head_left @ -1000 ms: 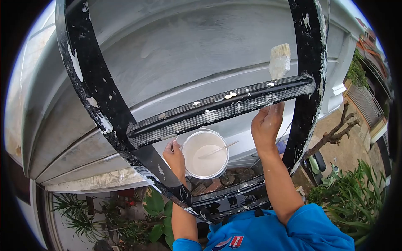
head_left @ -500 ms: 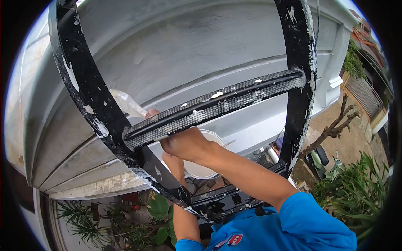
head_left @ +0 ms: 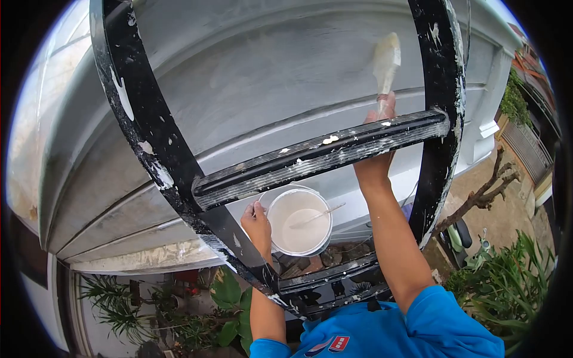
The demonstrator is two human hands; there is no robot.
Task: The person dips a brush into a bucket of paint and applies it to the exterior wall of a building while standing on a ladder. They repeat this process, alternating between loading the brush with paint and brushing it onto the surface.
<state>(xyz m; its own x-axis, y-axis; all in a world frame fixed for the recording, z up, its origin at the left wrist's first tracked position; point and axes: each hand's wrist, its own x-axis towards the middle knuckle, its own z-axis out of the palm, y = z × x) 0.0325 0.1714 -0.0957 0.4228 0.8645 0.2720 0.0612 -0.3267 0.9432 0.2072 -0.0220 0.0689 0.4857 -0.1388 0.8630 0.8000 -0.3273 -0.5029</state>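
Note:
My right hand (head_left: 382, 112) is closed around the handle of a paintbrush (head_left: 387, 59), bristles upward, against or close to the grey wall (head_left: 280, 65). A ladder rung hides part of that hand. My left hand (head_left: 256, 224) is closed, its fingers at the thin wire handle of a white paint bucket (head_left: 274, 235), which it seems to hold. Off-white paint (head_left: 292, 216) lies inside the bucket. A thin stick (head_left: 319, 216) stands in it, leaning on the right rim.
A black, paint-spattered ladder frames my view, with its rung (head_left: 322, 152) crossing in front of my arms. Below are potted plants (head_left: 230, 307) at left, and a bare branch (head_left: 483, 194), a parked motorbike (head_left: 458, 235) and leafy bushes (head_left: 507, 286) at right.
My right hand has swung the brush from the left side of the ladder to the right side. The bucket and my left hand, earlier mostly covered by the right arm, now show.

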